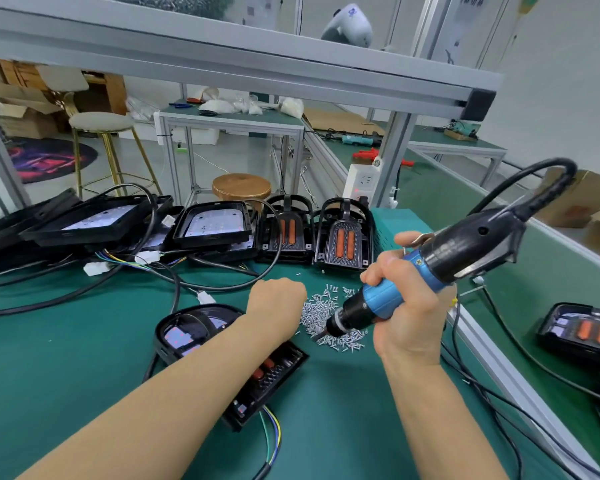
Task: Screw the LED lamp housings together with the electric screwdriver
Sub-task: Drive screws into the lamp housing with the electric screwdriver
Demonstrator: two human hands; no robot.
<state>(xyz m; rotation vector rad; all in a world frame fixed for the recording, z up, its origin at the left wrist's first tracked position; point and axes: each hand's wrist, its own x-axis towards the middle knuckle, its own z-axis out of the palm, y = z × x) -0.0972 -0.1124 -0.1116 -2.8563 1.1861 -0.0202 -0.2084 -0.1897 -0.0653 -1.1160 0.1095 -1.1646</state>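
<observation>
Gripping the blue electric screwdriver (388, 299) by its barrel, the right hand (406, 306) tilts its bit down into the pile of screws (321, 306) on the green mat (84, 341); the left hand (278, 299) hovers at the pile's edge, fingers curled under, contents hidden; a lamp housing (187, 330) lies beneath the left forearm.

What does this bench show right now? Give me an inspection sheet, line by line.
Surface: green mat.
Job's things: lamp housing under the left forearm; screw pile; more housings at the back edge.
Clutter: loose white plugs.
Grips: left hand fisted beside the screws; right hand holds the screwdriver, tip at the pile.
Cables: black cords across the mat.
Surroundings: stool, power strip.
</observation>
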